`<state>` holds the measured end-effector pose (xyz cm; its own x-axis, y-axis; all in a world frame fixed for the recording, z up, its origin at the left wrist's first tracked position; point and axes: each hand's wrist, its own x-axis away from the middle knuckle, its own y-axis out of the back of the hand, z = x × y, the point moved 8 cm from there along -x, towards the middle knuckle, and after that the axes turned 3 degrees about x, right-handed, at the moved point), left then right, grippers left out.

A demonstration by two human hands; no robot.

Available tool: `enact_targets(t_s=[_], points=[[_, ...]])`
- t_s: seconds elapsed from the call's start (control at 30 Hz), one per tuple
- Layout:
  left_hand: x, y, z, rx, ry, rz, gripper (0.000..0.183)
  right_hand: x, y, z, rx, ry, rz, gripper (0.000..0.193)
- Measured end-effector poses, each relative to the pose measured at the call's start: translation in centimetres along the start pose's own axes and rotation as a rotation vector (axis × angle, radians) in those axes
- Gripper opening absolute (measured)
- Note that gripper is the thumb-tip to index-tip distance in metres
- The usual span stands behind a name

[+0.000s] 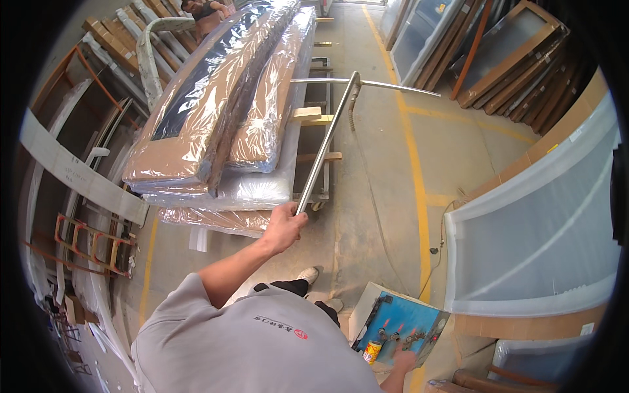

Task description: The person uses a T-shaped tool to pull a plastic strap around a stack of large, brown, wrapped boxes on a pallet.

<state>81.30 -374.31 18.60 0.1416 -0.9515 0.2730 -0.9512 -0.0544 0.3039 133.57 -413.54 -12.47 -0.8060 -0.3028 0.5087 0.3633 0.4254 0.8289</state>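
My left hand [285, 226] is shut on the lower end of a long steel rod [321, 152]. The rod slants up and away to a thin crossbar [367, 82], making a T shape over the concrete floor. My right hand [404, 360] rests low at the right on a blue board [406, 316] lying on a white box, next to several small metal fittings [396, 337]. I cannot tell whether its fingers grip one. A yellow can [371, 352] stands at the board's near edge. My grey shirt and shoes fill the lower middle.
Plastic-wrapped curved wooden panels [216, 111] are stacked on a low cart just left of the rod. Framed panels [511, 59] lean at the far right, and white wrapped sheets [537, 229] stand close on the right. Yellow lines [416, 170] mark the floor. Another person [204, 12] is at the top.
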Motion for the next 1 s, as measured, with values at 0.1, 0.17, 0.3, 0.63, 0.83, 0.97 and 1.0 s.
enact_targets(t_s=[0.1, 0.17, 0.3, 0.63, 0.83, 0.97, 1.0], points=[[2.3, 3.7, 0.7, 0.037, 0.039, -0.042, 0.017, -0.6, 0.5, 0.6, -0.008, 0.056, 0.022, 0.072], [3.3, 5.4, 1.5, 0.016, 0.059, -0.074, 0.016, -1.7, 0.1, 1.0, 0.014, 0.116, -0.072, 0.077], [1.1, 2.2, 2.6, -0.08, -0.026, 0.007, 0.015, 4.0, 3.8, -1.5, -0.285, -0.098, -0.082, 0.109], [-0.1, -1.7, 6.8, -0.086, -0.035, 0.154, 0.014, 1.9, 6.3, -2.0, -0.053, 0.035, -0.3, 0.069], [-5.2, -10.3, 0.0, -0.158, -0.203, 0.283, 0.022, 4.4, 5.2, -2.9, -0.205, 0.056, -0.255, 0.04], [-6.5, -18.8, -7.6, -0.074, -0.31, 0.404, 0.02, 5.3, 3.7, -3.6, -0.248, 0.05, -0.19, 0.033], [-6.1, -20.8, -9.6, -0.055, -0.341, 0.423, 0.019, 5.4, 3.8, -3.6, -0.28, 0.04, -0.188, 0.033]])
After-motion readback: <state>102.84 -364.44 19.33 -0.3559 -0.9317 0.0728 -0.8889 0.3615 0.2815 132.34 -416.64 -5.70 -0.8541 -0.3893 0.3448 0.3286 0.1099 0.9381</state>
